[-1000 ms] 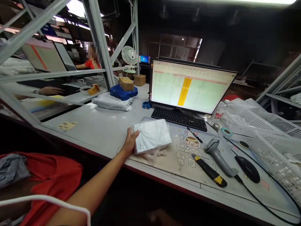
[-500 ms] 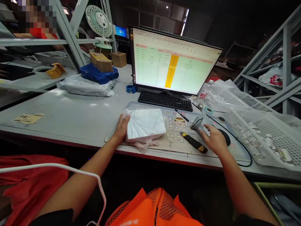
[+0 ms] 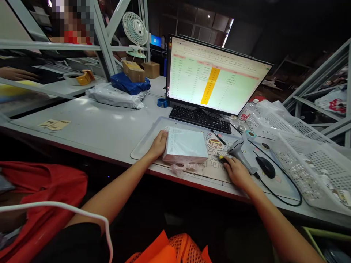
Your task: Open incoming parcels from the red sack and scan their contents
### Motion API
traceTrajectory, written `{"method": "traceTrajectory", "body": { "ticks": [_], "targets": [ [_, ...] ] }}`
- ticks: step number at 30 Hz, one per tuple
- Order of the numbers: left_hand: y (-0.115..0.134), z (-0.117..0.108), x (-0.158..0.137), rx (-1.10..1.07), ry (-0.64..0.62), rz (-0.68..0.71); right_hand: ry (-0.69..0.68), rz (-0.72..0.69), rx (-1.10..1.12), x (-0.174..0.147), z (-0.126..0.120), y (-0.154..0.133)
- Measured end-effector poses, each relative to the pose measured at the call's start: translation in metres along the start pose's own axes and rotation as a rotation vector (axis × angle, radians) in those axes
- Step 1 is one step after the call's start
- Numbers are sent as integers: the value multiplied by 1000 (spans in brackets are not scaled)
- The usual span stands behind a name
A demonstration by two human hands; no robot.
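"So, what's different from half a second ago?"

"My right hand (image 3: 238, 173). It was over the scanner (image 3: 245, 159) then; now it is down on the knife (image 3: 222, 159), and the scanner lies uncovered just beyond my fingers. My left hand (image 3: 158, 146) has stayed on the pack (image 3: 186, 144)."

"Where's the pack?"

"Flat on the mat (image 3: 148, 140), in front of the keyboard (image 3: 201, 118), with loose clear wrap bunched along its near edge."

"And the containers?"

"On my right stands a white basket (image 3: 290, 166) with small bottles (image 3: 325, 177) and other little things I can't make out. More baskets sit behind it, partly under clear plastic. Low at the right there's a bin (image 3: 323, 233) with a yellow-green rim, its contents too dark to name."

"How are your hands set?"

"My left arm comes in from the lower left, and that hand grips the pack by its left end. My right arm reaches in from the lower right, back of the hand up, fingers bent over the knife so that only its yellow and black front shows. Whether they've closed around it, I can't tell."
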State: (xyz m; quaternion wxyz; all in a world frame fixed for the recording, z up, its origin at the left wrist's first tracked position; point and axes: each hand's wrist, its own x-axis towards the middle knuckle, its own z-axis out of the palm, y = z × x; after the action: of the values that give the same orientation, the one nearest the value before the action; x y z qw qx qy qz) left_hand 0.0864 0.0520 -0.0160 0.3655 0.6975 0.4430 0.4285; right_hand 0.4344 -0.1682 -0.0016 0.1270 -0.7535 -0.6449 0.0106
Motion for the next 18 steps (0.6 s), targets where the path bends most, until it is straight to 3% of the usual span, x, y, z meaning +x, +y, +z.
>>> {"method": "traceTrajectory", "body": {
  "ticks": [2, 4, 8, 10, 13, 15, 18],
  "targets": [
    [2, 1, -2, 30, -20, 27, 53, -70, 138, 24, -21, -17],
    [5, 2, -4, 56, -37, 47, 39, -199, 252, 59, -45, -53],
    [11, 1, -6, 84, -25, 76, -182, -415, 323, 126, -76, -146],
    [12, 0, -8, 85, -10, 86, -260, -462, 300, 140, -80, -170],
    [9, -4, -9, 86, -2, 85, -315, -482, 310, 129, -82, -147],
    [8, -8, -8, 103, -2, 65, -378, -401, 322, 107, -86, -101],
    [19, -18, -1, 176, 60, 36, -427, -161, 314, 67, -83, -26]
  ]
}}
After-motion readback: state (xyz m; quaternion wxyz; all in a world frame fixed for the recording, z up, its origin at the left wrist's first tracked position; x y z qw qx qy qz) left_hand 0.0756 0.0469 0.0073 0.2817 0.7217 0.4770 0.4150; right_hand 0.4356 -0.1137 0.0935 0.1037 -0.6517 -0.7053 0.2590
